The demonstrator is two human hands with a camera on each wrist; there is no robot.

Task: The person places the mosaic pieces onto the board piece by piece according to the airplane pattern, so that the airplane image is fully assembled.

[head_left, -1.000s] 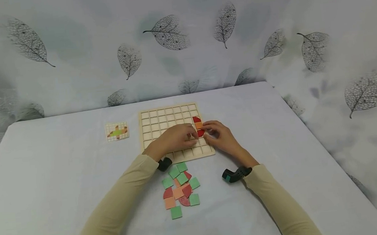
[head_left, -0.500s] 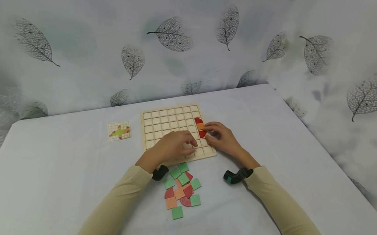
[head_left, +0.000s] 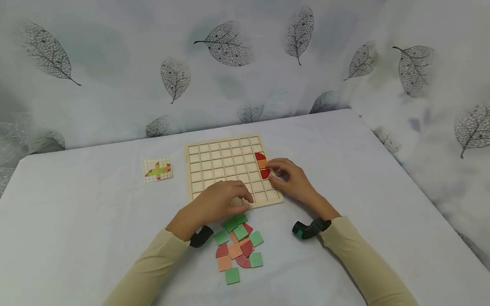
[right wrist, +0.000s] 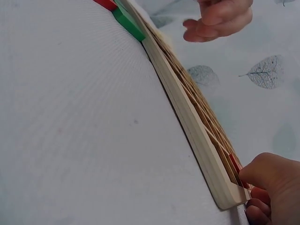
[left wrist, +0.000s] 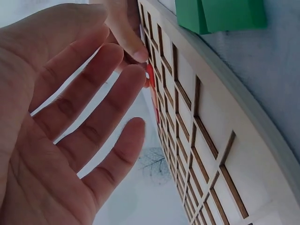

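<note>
My left hand (head_left: 218, 200) hovers over the near edge of the wooden grid board (head_left: 211, 161), fingers loosely bent and holding nothing. In the left wrist view its palm and spread fingers show beside the board. The right hand (head_left: 292, 182) rests at the board's right edge. Its fingertips touch the orange square tile (head_left: 262, 164) and the lower red rounded tile (head_left: 265, 174), which lie in the grid. Another red rounded tile (head_left: 260, 156) sits just above the orange one. In the right wrist view the thumb (right wrist: 265, 171) lies against a red tile at the board's corner.
Loose green tiles (head_left: 232, 275), orange tiles (head_left: 225, 263) and red rounded tiles (head_left: 222, 251) lie in an overlapping pile in front of the board. A small pattern card (head_left: 157, 170) with a plane-like figure lies left of it. A leaf-print cloth (head_left: 127, 85) hangs behind the table.
My left hand has drawn back from the red tiles toward the near edge of the board and the loose pile. The right hand has stayed at the board's right edge.
</note>
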